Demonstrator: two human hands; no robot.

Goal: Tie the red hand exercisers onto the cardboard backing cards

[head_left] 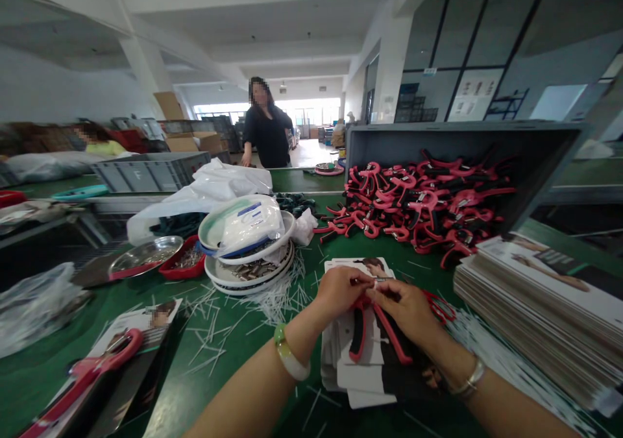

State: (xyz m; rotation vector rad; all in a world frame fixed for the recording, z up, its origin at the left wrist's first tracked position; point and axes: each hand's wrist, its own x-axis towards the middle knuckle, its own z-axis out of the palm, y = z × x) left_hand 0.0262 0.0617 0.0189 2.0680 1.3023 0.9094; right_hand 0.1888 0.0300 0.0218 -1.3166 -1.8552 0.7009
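A red-and-black hand grip (pixel 389 334) lies over a stack of printed cards (pixel 363 386), its two handles spread toward me. My left hand (pixel 343 289) is closed in a pinch at the top of the hand grip. From the other side my right hand (pixel 406 308) pinches the same end, fingertips nearly touching those of the left. A small metal part (pixel 381 280) shows between the fingers; the fingers hide most of it. Just right of my right hand lies a red looped piece (pixel 440 307).
A grey bin (pixel 467 130) lies tipped, spilling hand grips (pixel 413 198). Stacked cards (pixel 535 315) stand right. White ties (pixel 272 295) lie around bowls (pixel 248 276) of metal parts. A carded hand grip (pixel 104 360) lies left. A person (pixel 267 133) stands across the table.
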